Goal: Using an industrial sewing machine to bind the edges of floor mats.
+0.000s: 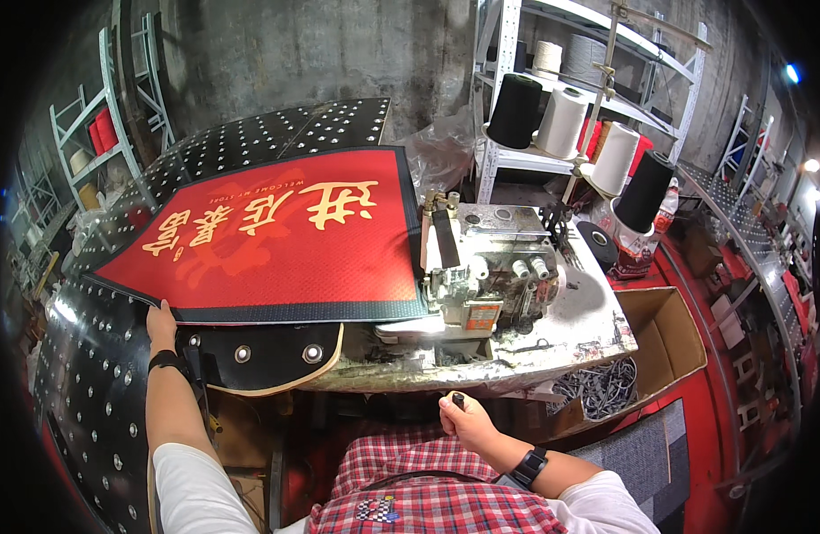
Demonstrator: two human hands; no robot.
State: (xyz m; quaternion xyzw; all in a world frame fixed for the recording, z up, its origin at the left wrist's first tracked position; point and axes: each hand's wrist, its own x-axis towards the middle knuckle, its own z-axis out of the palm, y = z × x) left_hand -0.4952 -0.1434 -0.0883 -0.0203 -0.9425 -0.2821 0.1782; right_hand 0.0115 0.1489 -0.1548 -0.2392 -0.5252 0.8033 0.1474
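A red doormat [294,240] with a black border and yellow lettering lies across the studded table. Its right edge reaches an overlock sewing machine [490,267]. At the mat's near left edge, my left hand [162,327] is closed on the border, with some fingers hidden. My right hand [470,425] is curled in front of the machine table, above my checked apron. A small black object [459,400] pokes out of that fist; most of it is covered, so its kind is unclear.
Black and white thread cones [560,123] stand behind the machine. A cardboard box [668,334] with dark trimmings sits right of the machine table. The studded black table [94,383] extends left. A metal shelf [508,53] stands against the back wall.
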